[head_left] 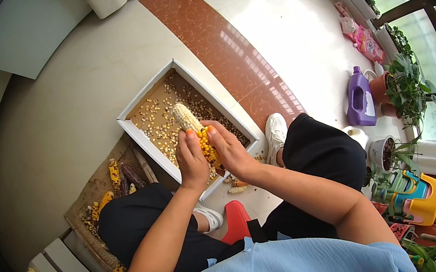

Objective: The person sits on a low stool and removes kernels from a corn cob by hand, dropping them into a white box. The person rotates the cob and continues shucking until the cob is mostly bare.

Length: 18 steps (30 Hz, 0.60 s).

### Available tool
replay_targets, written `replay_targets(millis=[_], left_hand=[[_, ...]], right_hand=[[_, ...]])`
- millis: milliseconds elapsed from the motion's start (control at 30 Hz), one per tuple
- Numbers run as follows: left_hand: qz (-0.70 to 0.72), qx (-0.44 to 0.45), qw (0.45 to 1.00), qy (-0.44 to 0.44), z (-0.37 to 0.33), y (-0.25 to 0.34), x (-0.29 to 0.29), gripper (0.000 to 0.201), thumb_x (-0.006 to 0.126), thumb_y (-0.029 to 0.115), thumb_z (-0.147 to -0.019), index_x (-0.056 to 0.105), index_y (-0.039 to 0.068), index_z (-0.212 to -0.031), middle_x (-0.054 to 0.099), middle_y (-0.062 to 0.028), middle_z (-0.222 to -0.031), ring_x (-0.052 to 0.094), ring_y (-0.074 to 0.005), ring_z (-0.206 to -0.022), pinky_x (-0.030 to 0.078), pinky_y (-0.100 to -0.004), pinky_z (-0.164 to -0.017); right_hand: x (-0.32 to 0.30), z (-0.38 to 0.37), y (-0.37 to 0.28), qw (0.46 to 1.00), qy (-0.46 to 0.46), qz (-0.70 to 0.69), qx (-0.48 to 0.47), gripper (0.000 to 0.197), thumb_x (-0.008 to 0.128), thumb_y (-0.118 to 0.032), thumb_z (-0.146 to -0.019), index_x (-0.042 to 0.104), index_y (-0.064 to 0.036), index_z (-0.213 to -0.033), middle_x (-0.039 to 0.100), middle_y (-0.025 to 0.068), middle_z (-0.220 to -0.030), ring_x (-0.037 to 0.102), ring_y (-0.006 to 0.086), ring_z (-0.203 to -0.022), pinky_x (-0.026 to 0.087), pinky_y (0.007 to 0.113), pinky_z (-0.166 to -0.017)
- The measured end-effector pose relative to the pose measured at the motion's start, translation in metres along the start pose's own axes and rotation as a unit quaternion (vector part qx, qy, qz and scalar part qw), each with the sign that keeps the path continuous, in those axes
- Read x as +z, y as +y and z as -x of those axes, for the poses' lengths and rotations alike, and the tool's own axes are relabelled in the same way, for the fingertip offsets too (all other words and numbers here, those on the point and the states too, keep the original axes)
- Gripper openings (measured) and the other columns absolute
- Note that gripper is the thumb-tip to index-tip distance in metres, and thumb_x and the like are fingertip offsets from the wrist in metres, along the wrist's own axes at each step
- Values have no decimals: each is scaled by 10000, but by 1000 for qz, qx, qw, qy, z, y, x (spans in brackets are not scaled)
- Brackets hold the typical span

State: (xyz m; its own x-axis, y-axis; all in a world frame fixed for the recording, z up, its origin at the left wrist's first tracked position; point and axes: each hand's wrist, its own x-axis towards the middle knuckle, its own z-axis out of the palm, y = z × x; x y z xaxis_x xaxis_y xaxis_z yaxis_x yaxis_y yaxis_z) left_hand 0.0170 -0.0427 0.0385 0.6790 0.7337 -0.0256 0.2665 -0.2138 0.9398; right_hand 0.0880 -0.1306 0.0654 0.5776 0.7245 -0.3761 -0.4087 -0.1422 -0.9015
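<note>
Above a shallow cardboard box [153,150] with white walls, both my hands are closed around corn. My left hand [192,161] wraps it from the left, thumb on top. On the other side my right hand [230,150] presses its thumb against the yellow kernels. The corn cob [186,117] is pale and looks stripped at its far end, while yellow kernels [208,148] cover the part between my hands. Whether this is one cob or two pressed together, I cannot tell. Loose kernels [153,115] lie scattered over the box floor.
Left of my legs, a brown mat [82,209] carries yellow cobs [114,174] and dark cobs [133,176]. Cob pieces [237,189] lie by the box's near corner. A red stool [236,220] shows between my legs. A purple jug [360,99] and potted plants [407,82] line the right.
</note>
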Motion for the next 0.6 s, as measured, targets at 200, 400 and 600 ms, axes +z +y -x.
replay_targets(millis=[200, 400, 600], left_hand=[[20, -14, 1000, 8, -2, -9, 1, 253, 390, 143, -914, 500, -36, -1054, 576, -226, -802, 551, -357, -713, 422, -418, -640], [334, -230, 911, -75, -10, 4, -10, 222, 348, 175, -938, 548, 80, -953, 445, 43, -654, 375, -22, -497, 292, -162, -430], [165, -81, 980, -78, -8, -11, -4, 329, 402, 321, -972, 510, 17, -908, 508, -42, -665, 493, -135, -556, 385, -288, -486]], right_hand=[[-5, -10, 18, 999, -16, 18, -42, 351, 300, -302, -1010, 410, -60, -1239, 533, 46, -967, 530, 89, -829, 455, 221, -711], [-12, -10, 10, 992, -53, -108, 37, 364, 333, -310, -1003, 404, -56, -1254, 528, 59, -1039, 515, 106, -947, 426, 233, -831], [-11, -3, 14, 989, -16, 132, -68, 369, 335, -318, -1001, 424, -52, -1242, 528, 54, -1005, 501, 95, -907, 415, 220, -803]])
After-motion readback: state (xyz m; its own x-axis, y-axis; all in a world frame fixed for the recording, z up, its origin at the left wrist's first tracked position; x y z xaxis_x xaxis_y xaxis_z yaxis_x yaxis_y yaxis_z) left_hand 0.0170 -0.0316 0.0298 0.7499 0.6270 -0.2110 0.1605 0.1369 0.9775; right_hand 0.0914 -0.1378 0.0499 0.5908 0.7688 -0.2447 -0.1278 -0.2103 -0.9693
